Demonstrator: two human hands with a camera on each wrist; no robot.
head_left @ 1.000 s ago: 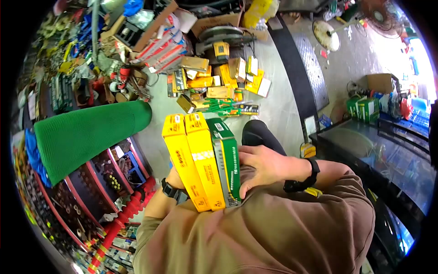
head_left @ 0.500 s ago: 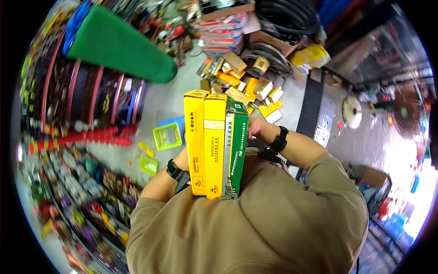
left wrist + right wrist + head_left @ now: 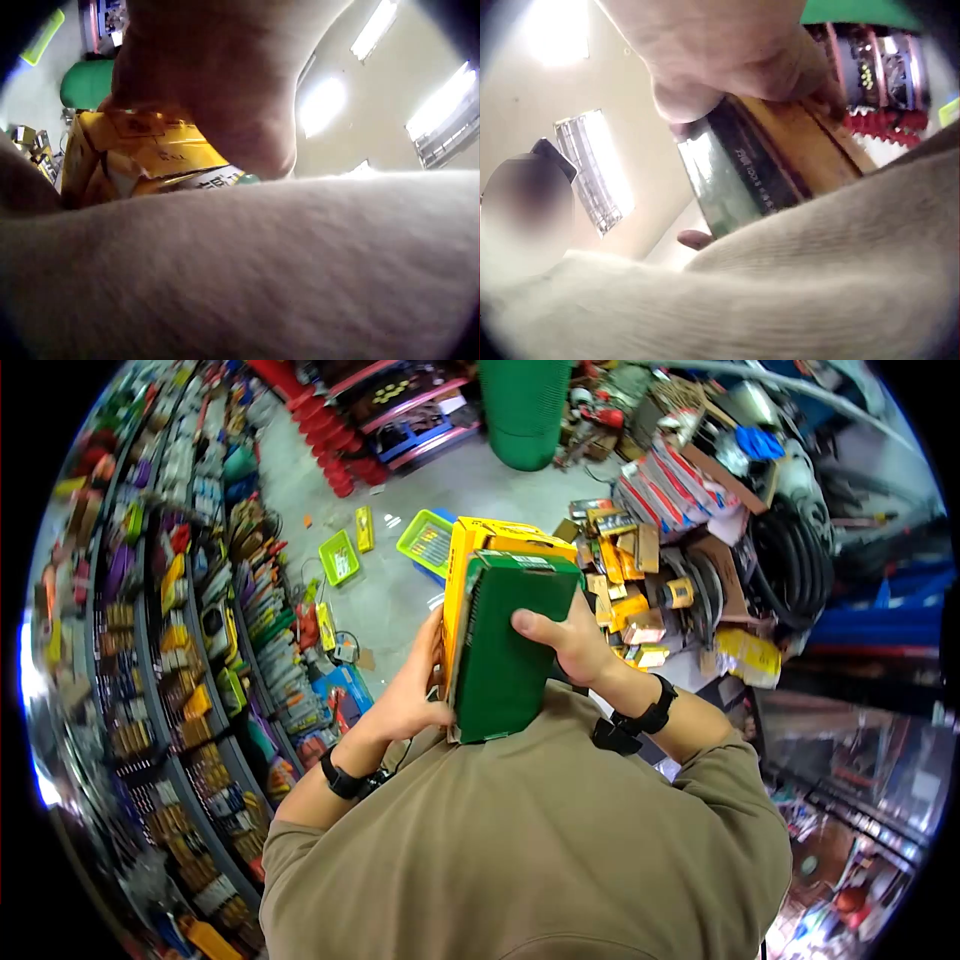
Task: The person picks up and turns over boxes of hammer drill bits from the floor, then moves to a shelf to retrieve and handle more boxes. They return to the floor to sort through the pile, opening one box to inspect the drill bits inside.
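Observation:
A green box (image 3: pixel 515 645) lies against yellow boxes (image 3: pixel 462 575) in a stack held before the chest. My left hand (image 3: pixel 408 685) grips the left side of the stack, its thumb at the green box's lower left edge. On the upper right, my right hand (image 3: pixel 575 638) holds the stack with its thumb on the green face; its other fingers are hidden behind. In the left wrist view the yellow box (image 3: pixel 169 154) shows its printed end beneath the hand. The green box (image 3: pixel 731 176) and yellow box (image 3: pixel 802 139) are gripped together in the right wrist view.
Small boxes (image 3: pixel 625 610) lie piled on the floor (image 3: pixel 290 510) at the right, by a coil of black hose (image 3: pixel 790 560). Green trays (image 3: pixel 339 558) are on the floor ahead. Packed shelves (image 3: pixel 180 690) run along the left, and a green roll (image 3: pixel 525 410) stands at the top.
The view has swung left toward the shelves. The stack has turned so the green box's broad face shows, and my right thumb now lies on it. Both hands still hold the stack.

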